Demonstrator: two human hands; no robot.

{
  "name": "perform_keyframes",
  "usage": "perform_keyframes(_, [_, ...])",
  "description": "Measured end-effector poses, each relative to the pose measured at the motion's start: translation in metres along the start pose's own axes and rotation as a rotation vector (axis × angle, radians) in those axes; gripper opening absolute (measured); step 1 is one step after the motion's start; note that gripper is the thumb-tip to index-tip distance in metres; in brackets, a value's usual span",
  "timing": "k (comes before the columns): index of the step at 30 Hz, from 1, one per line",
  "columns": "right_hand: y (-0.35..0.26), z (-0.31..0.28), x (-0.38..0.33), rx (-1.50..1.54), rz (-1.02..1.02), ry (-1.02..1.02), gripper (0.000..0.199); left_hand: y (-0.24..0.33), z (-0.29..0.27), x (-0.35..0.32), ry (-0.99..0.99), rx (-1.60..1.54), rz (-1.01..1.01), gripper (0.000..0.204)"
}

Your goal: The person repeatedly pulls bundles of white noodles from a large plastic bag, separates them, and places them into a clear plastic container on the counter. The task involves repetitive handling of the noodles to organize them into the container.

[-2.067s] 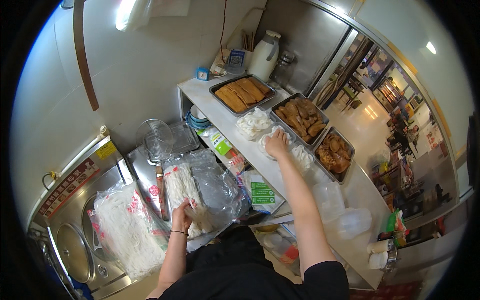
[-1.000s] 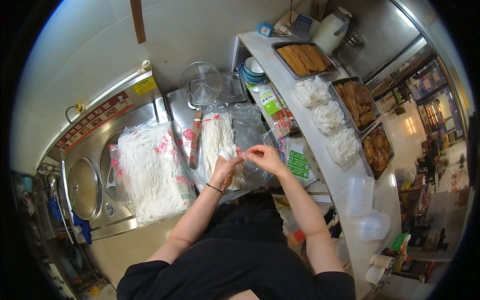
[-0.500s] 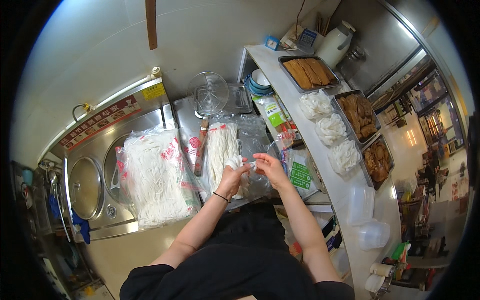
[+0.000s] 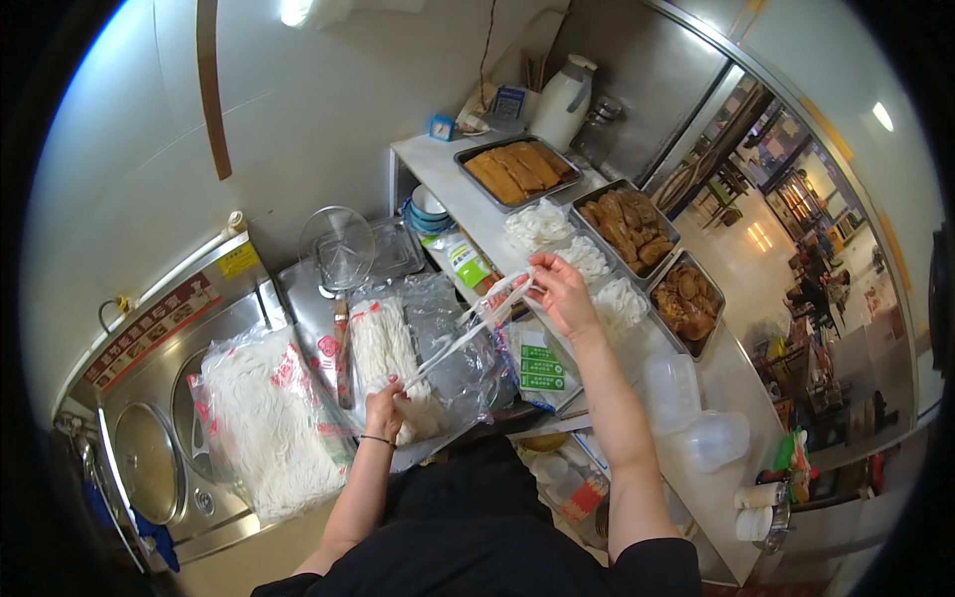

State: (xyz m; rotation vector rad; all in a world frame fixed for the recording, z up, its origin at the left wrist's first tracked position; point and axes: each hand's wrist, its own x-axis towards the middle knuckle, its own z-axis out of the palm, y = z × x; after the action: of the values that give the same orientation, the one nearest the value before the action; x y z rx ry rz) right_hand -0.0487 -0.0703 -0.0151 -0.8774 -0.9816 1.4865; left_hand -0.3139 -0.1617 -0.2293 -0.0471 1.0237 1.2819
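Observation:
My right hand [image 4: 565,297] is raised by the counter with its fingers pinched on thin white noodle strands [image 4: 456,344]. Those strands stretch slantwise down to my left hand [image 4: 386,413], whose fingers are closed on their other end. That hand is low over a smaller pile of white noodles [image 4: 382,343] lying on an opened clear plastic bag [image 4: 460,316]. To its left lies a large block of white noodles [image 4: 271,423] in clear plastic with red print. Three loose noodle bundles [image 4: 585,261] sit on the counter, just beyond my right hand.
Trays of brown slabs [image 4: 512,170], brown pieces [image 4: 625,227] and stewed food [image 4: 686,300] line the white counter [image 4: 731,497]. Clear plastic tubs [image 4: 716,441] stand nearer. A wire strainer [image 4: 338,247] and stacked bowls [image 4: 428,211] are behind the noodles; a steel cooker [image 4: 149,458] is far left.
My hands have moved apart from close together. The right went up toward the counter, drawing the strands out, while the left dropped lower left. The whole view has turned toward the right.

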Motion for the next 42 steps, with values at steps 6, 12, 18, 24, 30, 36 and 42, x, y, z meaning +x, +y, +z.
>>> perform_keyframes(6, [-0.059, -0.024, 0.012, -0.138, -0.149, 0.067, 0.01, 0.0, -0.008, 0.009, 0.037, -0.047, 0.002, 0.026])
perform_keyframes(12, [-0.107, -0.036, 0.012, -0.226, -0.263, 0.151, 0.009, -0.002, -0.016, 0.016, 0.023, -0.074, -0.02, 0.024])
perform_keyframes(18, [-0.109, -0.032, 0.001, -0.42, -0.242, 0.181, 0.014, -0.007, -0.009, 0.016, -0.042, -0.072, -0.058, 0.024])
perform_keyframes(24, [-0.04, -0.008, -0.001, -0.736, -0.03, -0.076, 0.02, 0.004, 0.024, -0.013, -0.23, -0.057, -0.111, 0.025])
perform_keyframes(30, [0.098, 0.007, -0.027, -1.1, -0.168, -0.304, 0.03, 0.0, 0.046, -0.026, -0.275, -0.03, -0.151, 0.021])
perform_keyframes(36, [0.176, 0.012, -0.042, -1.076, -0.109, -0.29, 0.032, -0.005, 0.041, -0.03, -0.405, 0.042, -0.16, 0.022])
perform_keyframes(42, [0.191, 0.003, -0.04, -1.039, -0.141, -0.212, 0.02, -0.012, 0.04, -0.029, -0.441, 0.073, -0.106, 0.021])
